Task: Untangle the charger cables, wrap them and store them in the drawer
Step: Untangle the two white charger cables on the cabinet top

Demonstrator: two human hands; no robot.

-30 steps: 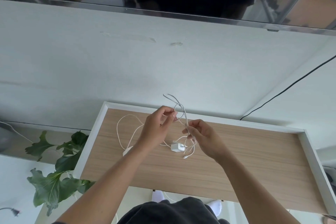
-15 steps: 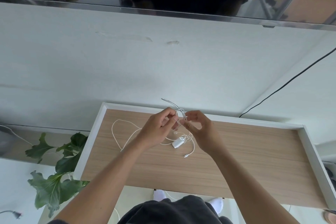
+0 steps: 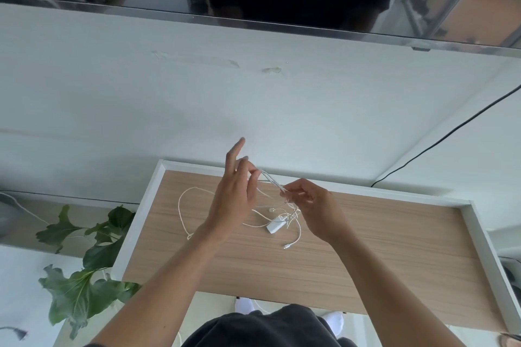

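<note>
While left hand (image 3: 234, 198), right hand (image 3: 314, 205) pinch cable (image 3: 271, 181), plant (image 3: 81, 293) flanks drawer (image 3: 138, 222).

The open drawer (image 3: 394, 248) has a light wood-grain bottom and white walls. On the bottom, left of the middle, lies 1 white charger adapter (image 3: 275, 226). Thin white cables (image 3: 179, 205) lie around it in loose loops, and 1 cable plug (image 3: 287, 246) rests just in front of the adapter.

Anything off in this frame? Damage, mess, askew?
Two things. The thin white charger cables are tangled at the small white charger block in the open wood-bottomed drawer. On the white wall above, two scuffed, peeling-looking patches mar the paint.
</note>
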